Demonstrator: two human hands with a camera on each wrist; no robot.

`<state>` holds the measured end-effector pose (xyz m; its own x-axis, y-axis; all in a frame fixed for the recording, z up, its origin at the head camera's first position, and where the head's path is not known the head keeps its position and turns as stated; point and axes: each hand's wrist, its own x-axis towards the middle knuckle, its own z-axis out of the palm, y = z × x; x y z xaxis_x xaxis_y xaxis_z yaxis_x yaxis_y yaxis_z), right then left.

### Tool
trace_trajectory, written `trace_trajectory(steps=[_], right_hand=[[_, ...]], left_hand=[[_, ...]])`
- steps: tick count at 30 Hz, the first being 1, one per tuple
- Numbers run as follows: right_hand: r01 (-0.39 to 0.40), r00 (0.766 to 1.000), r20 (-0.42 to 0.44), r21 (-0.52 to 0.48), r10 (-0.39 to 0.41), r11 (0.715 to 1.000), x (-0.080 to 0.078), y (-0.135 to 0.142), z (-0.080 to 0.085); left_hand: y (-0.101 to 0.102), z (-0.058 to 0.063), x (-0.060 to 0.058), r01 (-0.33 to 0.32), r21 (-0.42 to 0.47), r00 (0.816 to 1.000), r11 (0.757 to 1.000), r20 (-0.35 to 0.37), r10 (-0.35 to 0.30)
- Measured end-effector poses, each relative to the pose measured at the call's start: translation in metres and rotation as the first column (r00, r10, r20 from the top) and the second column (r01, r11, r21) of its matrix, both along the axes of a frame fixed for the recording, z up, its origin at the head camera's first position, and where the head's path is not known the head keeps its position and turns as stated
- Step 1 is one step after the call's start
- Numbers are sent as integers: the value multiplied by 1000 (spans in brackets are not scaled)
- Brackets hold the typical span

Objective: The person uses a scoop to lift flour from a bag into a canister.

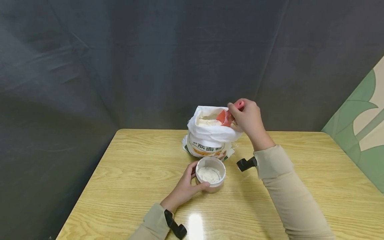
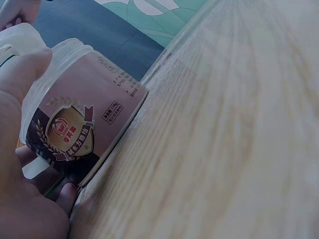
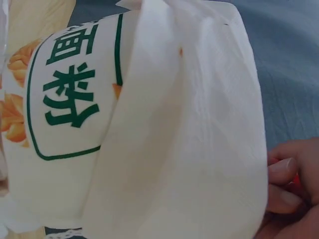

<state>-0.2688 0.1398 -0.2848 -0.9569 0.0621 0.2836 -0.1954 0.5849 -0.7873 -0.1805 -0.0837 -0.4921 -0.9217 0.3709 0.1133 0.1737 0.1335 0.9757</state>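
A white flour bag [image 1: 210, 135] with a rolled-down rim stands open near the table's back edge, flour inside it. Over its right side my right hand [image 1: 247, 115] grips the handle of a red scoop [image 1: 225, 118], whose head dips into the bag. In the right wrist view the bag [image 3: 174, 124] hides most of the scoop, and only part of the hand [image 3: 294, 189] shows. My left hand [image 1: 189, 185] holds a round plastic tub [image 1: 214, 186] upright on the table, some white flour in it. The left wrist view shows the tub's pink label [image 2: 94, 94].
The wooden table [image 1: 144, 176] extends on both sides of the bag and tub. A dark cloth [image 1: 180, 60] hangs right behind the table's back edge. A green and beige patterned wall [image 1: 360, 120] stands at the right.
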Motion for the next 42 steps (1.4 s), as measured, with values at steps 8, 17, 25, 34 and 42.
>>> trace_trajectory(steps=[8,17,25,34,42], right_hand=[[-48,992,116,-15,49,999,-6,-6,0],[-25,977,207,-119,49,993,-12,-11,2],[-17,958,274,-241,85,970,-15,-11,6],[-12,959,264,-313,99,950,-11,-8,4],[-13,969,222,-397,110,918,-3,-3,6]], left_hand=[[1,2,0,7,-1,1000,1000,1,-7],[-1,1,-2,9,-11,1000,1000,3,-9],[-1,-2,-4,10,-12,1000,1000,0,-10],[0,-1,-3,5,-2,1000,1000,9,-5],[2,1,-2,6,-6,1000,1000,22,-5]])
